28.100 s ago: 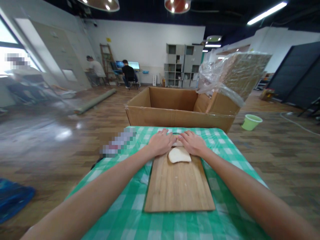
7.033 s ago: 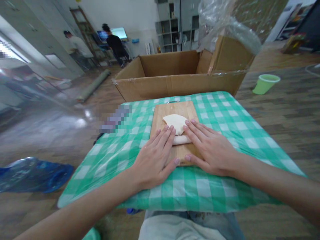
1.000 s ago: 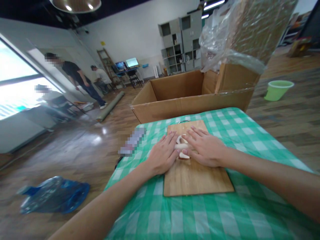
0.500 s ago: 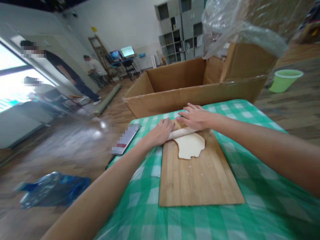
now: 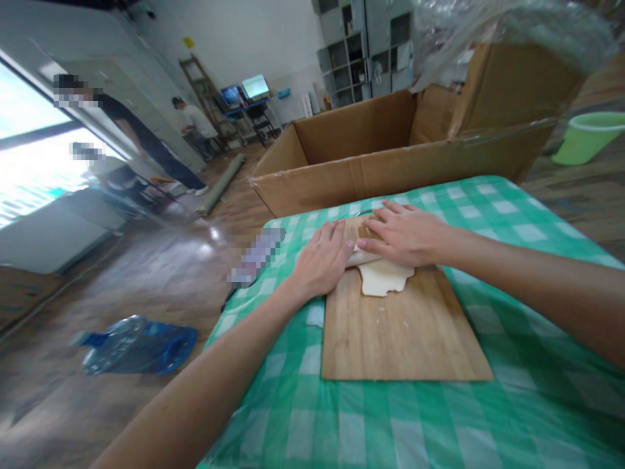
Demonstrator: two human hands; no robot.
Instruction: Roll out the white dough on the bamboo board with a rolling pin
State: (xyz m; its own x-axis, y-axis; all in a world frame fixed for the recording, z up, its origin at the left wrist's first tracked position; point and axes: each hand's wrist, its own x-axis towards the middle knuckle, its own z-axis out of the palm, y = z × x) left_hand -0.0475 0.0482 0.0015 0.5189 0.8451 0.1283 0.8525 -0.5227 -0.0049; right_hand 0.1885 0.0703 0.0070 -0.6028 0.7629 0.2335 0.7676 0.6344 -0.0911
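My left hand (image 5: 326,257) lies flat over the left end of a pale rolling pin (image 5: 364,256), fingers stretched forward. Over the pin's right end rests my right hand (image 5: 407,233), also open, its fingers spread and pointing to the far left. Most of the pin is hidden under the two palms. A thin, uneven sheet of cream-coloured dough (image 5: 385,280) shows on the near side of the pin; its far part is covered by the pin and hands. Beneath it is a wooden board (image 5: 405,345), with a few small pale crumbs on its surface.
A green-and-white checked cloth (image 5: 361,423) covers the table. A phone-like device (image 5: 258,257), partly blurred out, lies at its left edge. Beyond stands a large open cardboard box (image 5: 342,185). A blue water bottle (image 5: 141,345) and green bucket (image 5: 588,138) are on the floor; several people are farther back.
The rolling pin has come slightly toward me, covering more of the dough. Both hands now reach farther over it with fingers stretched out. The camera view has shifted a little.
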